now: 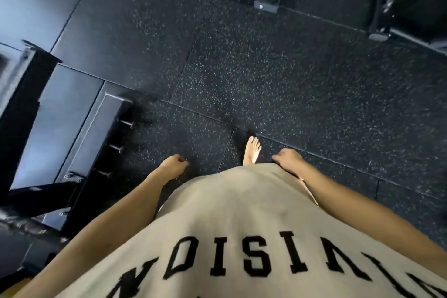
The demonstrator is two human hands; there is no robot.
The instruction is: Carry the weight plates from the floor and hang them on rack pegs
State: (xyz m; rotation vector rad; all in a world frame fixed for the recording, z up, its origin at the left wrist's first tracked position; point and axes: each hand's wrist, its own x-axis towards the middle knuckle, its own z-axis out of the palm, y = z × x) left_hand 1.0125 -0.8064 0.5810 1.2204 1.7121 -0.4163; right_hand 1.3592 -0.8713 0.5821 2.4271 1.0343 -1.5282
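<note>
While no weight plate shows anywhere in this downward view, a dark rack (96, 138) stands to the left of the person, with three short pegs (117, 148) sticking out of its side, all bare. Both hands hang by the hips and hold nothing. Nearest the rack, the left hand (173, 164) has its fingers loosely curled under, carrying nothing. On the far side of the body from the rack, the right hand (289, 159) is loosely curled too, resting just beside the hem of a beige shirt (229, 213) printed with large black letters. One bare foot (252, 150) steps forward between the hands onto the black speckled floor (278, 75). Farther from the rack, at the upper right, stand the feet of a black metal frame (396, 19).
</note>
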